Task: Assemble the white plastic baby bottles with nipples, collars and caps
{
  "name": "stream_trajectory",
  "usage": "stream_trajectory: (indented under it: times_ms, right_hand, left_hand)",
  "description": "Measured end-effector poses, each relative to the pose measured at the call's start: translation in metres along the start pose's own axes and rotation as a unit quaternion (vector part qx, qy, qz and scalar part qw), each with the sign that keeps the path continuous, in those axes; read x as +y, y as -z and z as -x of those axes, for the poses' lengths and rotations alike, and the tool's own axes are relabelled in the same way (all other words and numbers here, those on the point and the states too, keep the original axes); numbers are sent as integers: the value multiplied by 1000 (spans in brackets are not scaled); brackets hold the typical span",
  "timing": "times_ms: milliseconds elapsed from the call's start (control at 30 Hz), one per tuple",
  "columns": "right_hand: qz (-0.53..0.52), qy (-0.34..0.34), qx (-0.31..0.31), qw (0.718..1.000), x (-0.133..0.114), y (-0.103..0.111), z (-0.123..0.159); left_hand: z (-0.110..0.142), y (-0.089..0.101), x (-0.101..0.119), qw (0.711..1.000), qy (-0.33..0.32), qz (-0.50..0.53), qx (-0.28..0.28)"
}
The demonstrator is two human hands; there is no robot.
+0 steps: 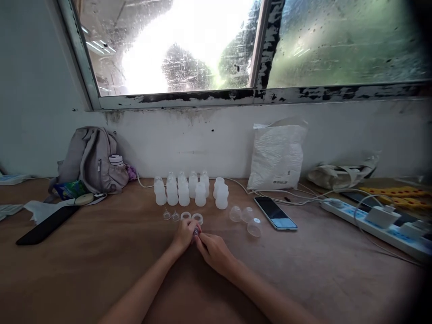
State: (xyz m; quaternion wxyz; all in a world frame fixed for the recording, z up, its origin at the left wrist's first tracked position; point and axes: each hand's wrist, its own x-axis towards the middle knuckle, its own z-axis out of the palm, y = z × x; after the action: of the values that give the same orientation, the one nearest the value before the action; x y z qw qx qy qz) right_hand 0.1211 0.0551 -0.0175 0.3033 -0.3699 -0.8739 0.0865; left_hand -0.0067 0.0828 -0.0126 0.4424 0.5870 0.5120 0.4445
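At the middle of the table, my left hand [185, 235] and my right hand [214, 252] meet with their fingers closed around one small clear piece [196, 231]. It looks like a baby bottle nipple, though the fingers cover most of it. Just beyond my fingertips lie two white collar rings [197, 218]. Two clear nipples [171, 215] stand to the left of the rings. Behind them are rows of frosted baby bottles [183, 193], several with clear tops. Three translucent dome caps [254, 227] rest to the right of my hands.
A phone [275, 213] lies right of the caps, before a white plastic bag [277, 155]. Cables run to a power strip [374, 225] at the far right. On the left are a grey backpack [92, 159] and a black flat case [47, 226]. A wall with a window stands behind.
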Motion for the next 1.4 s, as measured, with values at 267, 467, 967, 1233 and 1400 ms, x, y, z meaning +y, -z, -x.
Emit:
stream_trajectory:
  times_ms: [267,467,967,1233,1400]
  right_hand:
    - [-17,-3,6,1000,-7,3,5]
    - [-132,-86,81,984,-2,9,-3]
    - [-294,-219,150,918,10,6,-5]
    - [-25,-140,203,969,18,45,-24]
    - [115,-281,177,936,64,106,-97]
  left_hand:
    - [3,-2,10,999,-21,-37,25]
    - [3,-1,4,997,12,73,-3]
    - [15,2,-2,991,-115,-44,-48]
    - [25,-2,-2,992,-122,-41,-6]
    - [23,-2,-8,991,-123,-58,-5]
